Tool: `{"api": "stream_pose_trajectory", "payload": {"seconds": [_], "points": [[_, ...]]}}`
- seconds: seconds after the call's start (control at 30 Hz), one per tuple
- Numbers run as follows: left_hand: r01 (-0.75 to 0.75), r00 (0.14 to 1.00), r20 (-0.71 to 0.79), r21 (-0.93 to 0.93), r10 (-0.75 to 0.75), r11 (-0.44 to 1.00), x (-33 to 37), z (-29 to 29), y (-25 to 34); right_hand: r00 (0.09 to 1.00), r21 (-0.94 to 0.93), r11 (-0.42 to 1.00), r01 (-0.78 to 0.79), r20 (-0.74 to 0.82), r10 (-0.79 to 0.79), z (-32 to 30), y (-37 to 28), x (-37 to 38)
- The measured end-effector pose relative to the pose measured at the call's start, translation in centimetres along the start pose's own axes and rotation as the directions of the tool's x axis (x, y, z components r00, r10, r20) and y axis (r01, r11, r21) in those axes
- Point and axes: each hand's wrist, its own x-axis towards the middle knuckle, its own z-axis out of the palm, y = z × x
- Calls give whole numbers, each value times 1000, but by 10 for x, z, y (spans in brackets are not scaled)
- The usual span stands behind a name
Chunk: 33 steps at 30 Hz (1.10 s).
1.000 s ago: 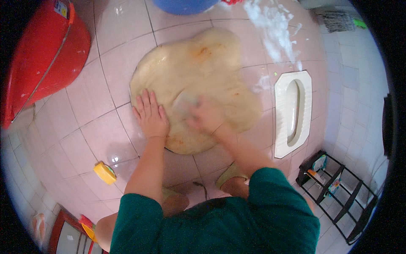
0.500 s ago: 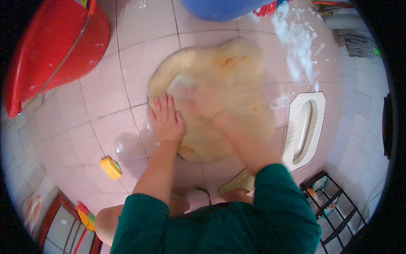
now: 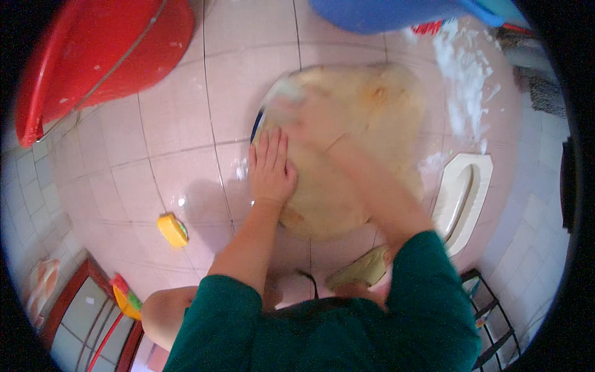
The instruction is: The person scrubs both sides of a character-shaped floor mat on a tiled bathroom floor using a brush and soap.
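Note:
A large beige mat (image 3: 353, 186) with a wavy outline and brownish stains lies on the pink tiled floor, a strip of dark blue showing at its upper left edge. My left hand (image 3: 271, 170) presses flat on the mat's left side, fingers stretched out and holding nothing. Farther up, my right hand (image 3: 316, 115) is smeared by motion over the mat's upper left part. A pale block-like thing (image 3: 290, 96) sits under its fingers; blur hides what kind it is.
A red bucket (image 3: 118, 56) stands at the upper left, a blue tub (image 3: 365, 15) at the top. White foam (image 3: 462, 80) spreads at the upper right above a squat toilet (image 3: 462, 198). On the left floor lies a yellow block (image 3: 171, 230); a black rack (image 3: 496, 322) stands lower right.
My right hand has moved up the mat with the pale thing, toward its upper left edge. My left hand stays flat on the left side. The whole view has shifted.

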Motion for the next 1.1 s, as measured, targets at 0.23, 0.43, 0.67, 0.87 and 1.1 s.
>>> {"api": "stream_pose_trajectory", "payload": {"seconds": [0.23, 0.43, 0.67, 0.87, 1.1], "points": [[-8, 999, -54, -12, 8, 1000, -7, 5, -4, 832, 89, 840, -535, -116, 542, -19, 63, 5], [-59, 989, -143, -85, 47, 995, -15, 15, -13, 970, 49, 987, 154, -199, -141, 3, -17, -9], [-57, 996, -78, -82, 51, 995, 1, 4, 0, 657, 130, 672, -729, -141, 740, -27, 170, -80], [-42, 995, -95, -73, 35, 996, 0, 6, -3, 856, 220, 846, -486, -77, 512, -15, 53, -48], [-53, 995, -86, -25, 51, 998, -3, -1, -1, 762, 240, 775, -584, -166, 626, -22, 124, -97]]}}
